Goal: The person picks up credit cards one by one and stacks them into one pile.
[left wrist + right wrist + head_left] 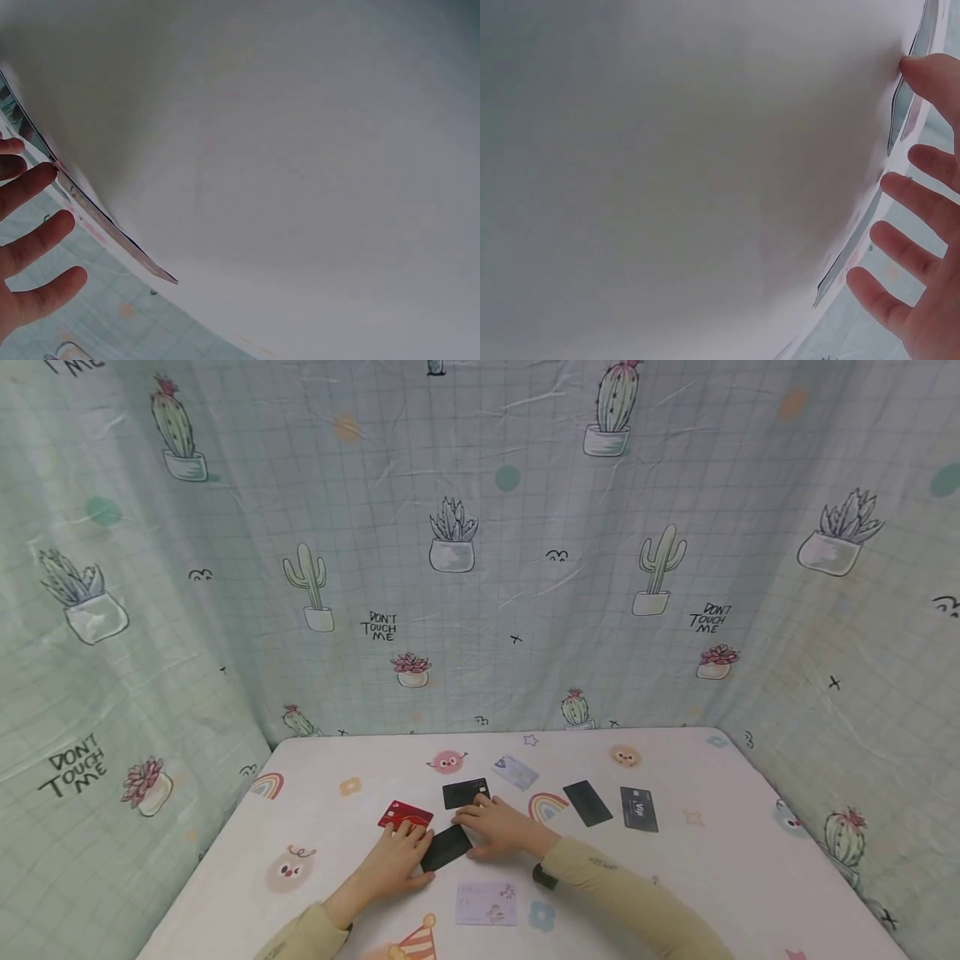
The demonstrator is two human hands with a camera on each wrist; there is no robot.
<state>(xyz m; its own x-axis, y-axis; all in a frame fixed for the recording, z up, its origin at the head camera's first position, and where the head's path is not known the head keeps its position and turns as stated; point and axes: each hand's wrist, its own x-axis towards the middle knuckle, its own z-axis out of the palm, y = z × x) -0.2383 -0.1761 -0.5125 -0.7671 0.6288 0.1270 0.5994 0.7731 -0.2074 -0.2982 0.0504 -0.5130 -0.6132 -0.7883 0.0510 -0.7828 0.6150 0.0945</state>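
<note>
My left hand [392, 862] is spread over the table, fingertips at the lower edge of a red bank card [405, 813]. Its thumb lies by the lower left corner of a plain black card [446, 849]. From the other side my right hand [501, 827] reaches in, thumb beside that card's right end. The right fingertips overlap the corner of another black card [463, 793], which has a chip. In the left wrist view the left fingers [34, 240] look straight and spread; the right fingers [907, 255] look the same in the right wrist view.
A pale lilac card [486, 904] lies in front of the hands. Farther back is a light blue-grey card [515, 772]. To the right lie a dark card [588, 802] and a grey VIP card [639, 810]. A small dark piece [545, 877] shows beneath the right cuff. Patterned curtains surround the white table [690, 877].
</note>
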